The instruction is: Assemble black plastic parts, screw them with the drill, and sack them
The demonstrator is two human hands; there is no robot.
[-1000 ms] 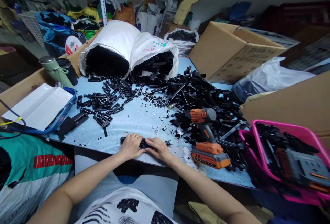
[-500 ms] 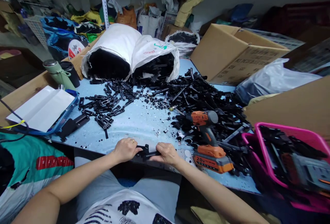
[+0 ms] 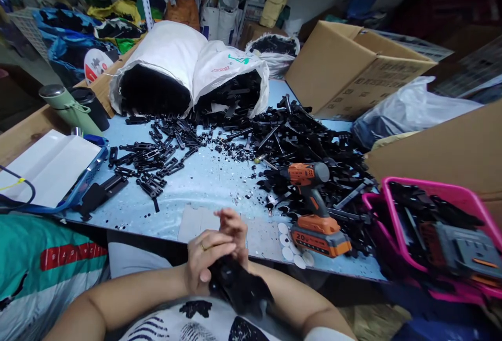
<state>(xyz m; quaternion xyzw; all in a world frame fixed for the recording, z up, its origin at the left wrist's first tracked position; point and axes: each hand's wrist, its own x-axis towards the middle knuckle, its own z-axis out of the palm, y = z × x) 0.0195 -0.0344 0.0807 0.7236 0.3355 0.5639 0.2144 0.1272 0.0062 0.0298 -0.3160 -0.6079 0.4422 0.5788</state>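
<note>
Both hands are drawn in close to my body, below the table's front edge. My left hand (image 3: 204, 262) is closed around a black plastic part (image 3: 239, 286) that hangs down over my shirt. My right hand (image 3: 234, 228) sits just behind it, fingers bent and pressed on the same part. A ring shows on my left hand. The lower end of the part is blurred.
An orange cordless drill (image 3: 314, 205) stands on the blue table (image 3: 207, 179) to the right. Several loose black parts (image 3: 306, 142) spill from white sacks (image 3: 184, 69). A pink basket (image 3: 431, 231) sits at right, cardboard boxes (image 3: 353, 69) behind, a green flask (image 3: 68, 108) and white tray (image 3: 43, 166) at left.
Both hands lifted the black part off the table's front edge and pulled it toward my body. The part now hangs upright rather than lying flat.
</note>
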